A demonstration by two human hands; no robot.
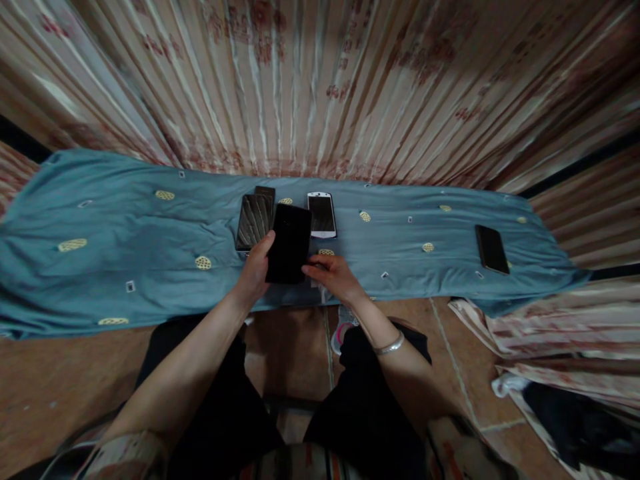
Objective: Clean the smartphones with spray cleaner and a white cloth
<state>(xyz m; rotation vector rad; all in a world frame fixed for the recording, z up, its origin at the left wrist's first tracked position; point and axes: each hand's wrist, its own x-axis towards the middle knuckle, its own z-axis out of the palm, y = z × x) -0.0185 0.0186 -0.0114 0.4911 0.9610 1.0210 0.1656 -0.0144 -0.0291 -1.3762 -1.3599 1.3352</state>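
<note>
My left hand (255, 270) grips a black phone (289, 243) by its left edge and lifts it over the blue cloth (125, 240). Fingers of my right hand (333, 275) touch the phone's lower right corner, and something pale shows under that hand, too hidden to name. Just behind the held phone a dark phone (254, 221) with a reflective screen lies on the cloth, with another dark one (265, 192) peeking out behind it. A white phone (321, 215) lies to the right of them.
Another black phone (491, 249) lies alone at the cloth's right end. Striped, patterned curtain (320, 80) hangs behind the cloth. Bunched fabric (550, 347) and a dark item lie on the tiled floor at the right. My knees are below.
</note>
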